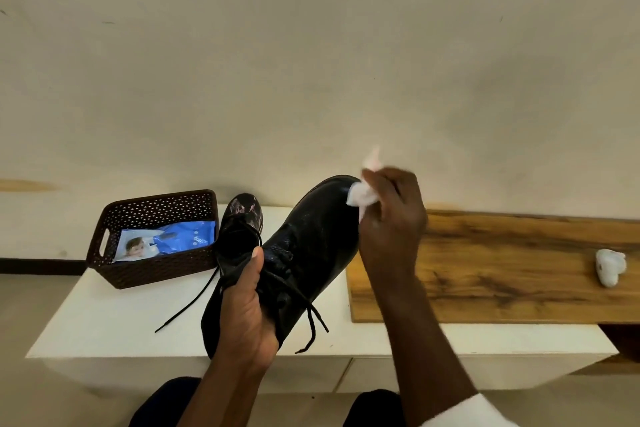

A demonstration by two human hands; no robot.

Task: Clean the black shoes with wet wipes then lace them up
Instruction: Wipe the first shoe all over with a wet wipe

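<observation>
Head view looks down at two bare hands working over a white table [104, 319]. One black shoe [304, 243] is held up off the table, toe pointing away and up to the right. Gripping it at the heel end, the left hand [246, 319] has its palm under the back of the shoe and its thumb hooked over the collar into the opening. Loose laces [311, 319] trail from the shoe just right of that grip, and one long end hangs down to the left of it, over the table. At the far end from the left-hand grip, the right hand [391, 218] pinches a crumpled white wipe [362, 196] in curled fingers and presses it against the toe cap; the wipe is blurred and a corner of it sticks up above the knuckles. The shoe's leather looks wet and glossy between the two hands. Just beyond the left thumb, the second shoe [242, 218] stands on the table, its toe scuffed with pale marks. Left of that shoe and touching or nearly touching it sits a brown basket [145, 211] holding a blue wipes pack [166, 241]. Right of the wiping hand lies a wooden board [502, 270], and a used wipe [609, 267] rests balled on it, well apart from both hands.
</observation>
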